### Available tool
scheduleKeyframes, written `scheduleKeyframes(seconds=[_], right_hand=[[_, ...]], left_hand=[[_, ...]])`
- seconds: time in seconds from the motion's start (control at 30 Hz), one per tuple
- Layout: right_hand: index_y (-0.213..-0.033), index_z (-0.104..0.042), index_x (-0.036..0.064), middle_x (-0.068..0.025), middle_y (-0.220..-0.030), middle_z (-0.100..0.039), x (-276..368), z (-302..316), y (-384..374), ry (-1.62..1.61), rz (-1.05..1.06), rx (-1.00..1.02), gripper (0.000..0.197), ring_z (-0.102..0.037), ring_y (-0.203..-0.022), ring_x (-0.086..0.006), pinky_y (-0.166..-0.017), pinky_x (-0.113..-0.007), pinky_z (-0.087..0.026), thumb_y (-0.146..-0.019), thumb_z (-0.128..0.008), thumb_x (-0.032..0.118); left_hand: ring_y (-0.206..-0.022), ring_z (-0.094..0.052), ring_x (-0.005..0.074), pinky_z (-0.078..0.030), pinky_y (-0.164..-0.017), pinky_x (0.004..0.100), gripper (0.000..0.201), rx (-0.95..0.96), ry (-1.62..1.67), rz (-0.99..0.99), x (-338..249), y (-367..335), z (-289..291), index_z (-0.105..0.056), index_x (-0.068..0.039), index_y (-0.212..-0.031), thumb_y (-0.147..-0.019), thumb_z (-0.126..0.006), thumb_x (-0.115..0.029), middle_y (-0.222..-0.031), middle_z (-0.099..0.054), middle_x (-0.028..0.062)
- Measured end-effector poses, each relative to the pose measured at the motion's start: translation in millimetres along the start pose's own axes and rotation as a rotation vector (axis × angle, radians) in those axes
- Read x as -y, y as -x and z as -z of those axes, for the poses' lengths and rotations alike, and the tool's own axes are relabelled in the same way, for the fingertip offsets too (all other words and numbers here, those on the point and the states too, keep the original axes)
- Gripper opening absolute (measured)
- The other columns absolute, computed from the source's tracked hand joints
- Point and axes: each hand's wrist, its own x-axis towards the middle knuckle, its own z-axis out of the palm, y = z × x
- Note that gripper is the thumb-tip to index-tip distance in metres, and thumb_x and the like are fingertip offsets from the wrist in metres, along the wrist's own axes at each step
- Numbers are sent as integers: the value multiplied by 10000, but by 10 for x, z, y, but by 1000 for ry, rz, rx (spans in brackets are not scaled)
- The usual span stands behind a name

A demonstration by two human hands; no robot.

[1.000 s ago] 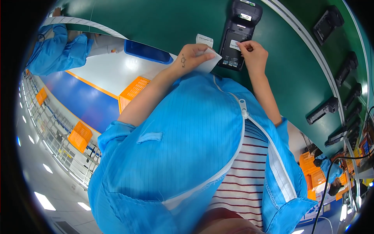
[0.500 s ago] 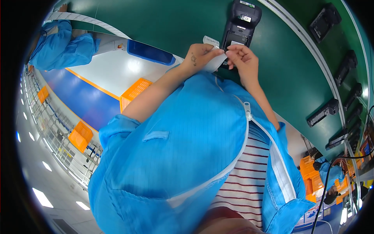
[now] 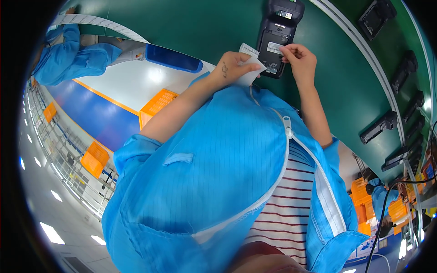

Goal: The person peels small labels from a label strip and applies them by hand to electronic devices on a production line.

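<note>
My left hand (image 3: pixel 234 68) is closed on a sheet of white labels (image 3: pixel 249 72), whose curled, printed end (image 3: pixel 248 50) sticks up past the fingers. Just right of it, a black handheld terminal (image 3: pixel 275 36) lies back side up on the green table, its battery bay uncovered. A white printed label (image 3: pixel 274 48) shows inside the bay. My right hand (image 3: pixel 298 59) has thumb and forefinger pinched at that label's right edge; whether a small piece is between the fingertips is too small to tell.
More black devices or cradles (image 3: pixel 378 127) stand along the right side of the green table (image 3: pixel 337 82). A blue tray (image 3: pixel 175 60) and an orange crate (image 3: pixel 157 107) are to the left. A person in a blue smock (image 3: pixel 75 59) is at far left. A black cable (image 3: pixel 380 214) hangs at right.
My right hand has left the label sheet and moved right, onto the terminal's battery bay. My left hand keeps the sheet in nearly the same place. More of the terminal's bay shows now.
</note>
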Motion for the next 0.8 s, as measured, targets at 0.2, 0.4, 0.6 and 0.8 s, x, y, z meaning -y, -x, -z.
scheduleKeyframes(seconds=[0.2,0.4,0.6,0.8], right_hand=[[-699,-605,-7,-34,-569,-562,41,-90,-12,207,-29,-16,108,-514,-488,-68,-461,-185,-428,-673,-652,87],[-707,-609,-4,-41,-565,-572,87,-79,-23,351,17,8,115,-529,-480,-73,-458,-189,-435,-673,-651,98],[-709,-611,-4,-43,-565,-575,97,-82,-15,365,3,26,116,-533,-474,-77,-459,-189,-438,-670,-651,97],[-710,-611,-5,-46,-572,-580,148,-107,-25,367,-10,25,130,-536,-468,-77,-456,-196,-442,-663,-660,107]], left_hand=[[-586,-544,100,-429,-534,214,247,-39,-52,-17,64,20,111,-625,-1,-798,-717,-626,-234,-671,-603,80],[-579,-544,105,-431,-527,215,258,-41,-23,-6,21,49,101,-621,5,-813,-717,-627,-235,-669,-600,93],[-567,-564,121,-450,-507,217,280,-36,-49,4,39,54,111,-611,22,-834,-720,-626,-233,-682,-600,104],[-569,-556,91,-445,-512,185,232,-27,-83,17,-30,89,124,-597,30,-852,-756,-593,-181,-708,-605,85]])
